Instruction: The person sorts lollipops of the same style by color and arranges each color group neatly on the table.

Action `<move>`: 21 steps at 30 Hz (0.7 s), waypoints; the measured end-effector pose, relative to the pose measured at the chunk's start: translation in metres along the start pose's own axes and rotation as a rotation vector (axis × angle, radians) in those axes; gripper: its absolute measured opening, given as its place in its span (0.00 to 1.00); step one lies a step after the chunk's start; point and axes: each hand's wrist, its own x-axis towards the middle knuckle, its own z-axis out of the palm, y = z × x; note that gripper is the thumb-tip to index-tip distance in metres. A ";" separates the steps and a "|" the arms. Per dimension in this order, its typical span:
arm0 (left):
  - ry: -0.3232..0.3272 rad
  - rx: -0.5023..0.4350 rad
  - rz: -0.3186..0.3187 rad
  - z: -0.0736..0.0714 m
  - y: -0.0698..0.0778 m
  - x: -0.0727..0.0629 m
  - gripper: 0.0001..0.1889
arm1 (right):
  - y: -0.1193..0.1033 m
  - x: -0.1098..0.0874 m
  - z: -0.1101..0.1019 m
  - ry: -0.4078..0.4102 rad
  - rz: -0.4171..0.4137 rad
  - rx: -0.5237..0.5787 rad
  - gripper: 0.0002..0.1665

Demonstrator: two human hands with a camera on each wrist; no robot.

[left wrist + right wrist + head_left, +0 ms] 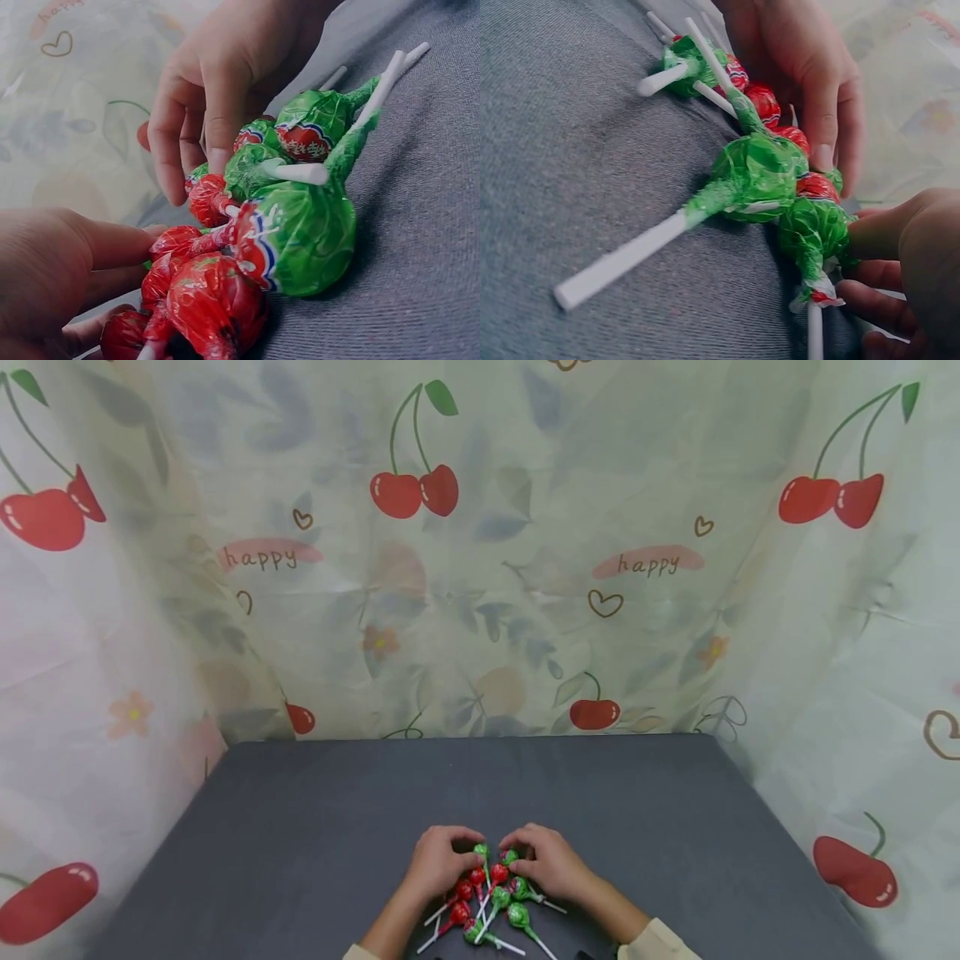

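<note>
Head view puts the lollipops (500, 897) in a loose heap at the near side of the table, between the two hands; I count six green ones (517, 915) and at least four red ones (460, 912), though overlaps could hide another. Reds gather mostly toward the left hand (441, 862), greens mostly toward the right hand (553, 862); several sticks cross over others, which seems to be why some heads sit tilted. Each hand has bent fingers about a green lollipop at the far edge of the heap, thumb to the near side; neither is clenched, yet whether they pinch or merely touch I cannot tell. Held so on both flanks, they would probably stop the round heads from rolling apart. Two pale sleeves (658, 941) show at the wrists; one dark table (300, 827) carries everything; behind it hangs a backdrop (525, 635) of printed cherries, with "happy" written twice.
</note>
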 end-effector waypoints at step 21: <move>0.103 -0.167 -0.047 -0.031 -0.015 0.016 0.11 | -0.002 0.002 -0.004 -0.034 0.026 -0.005 0.12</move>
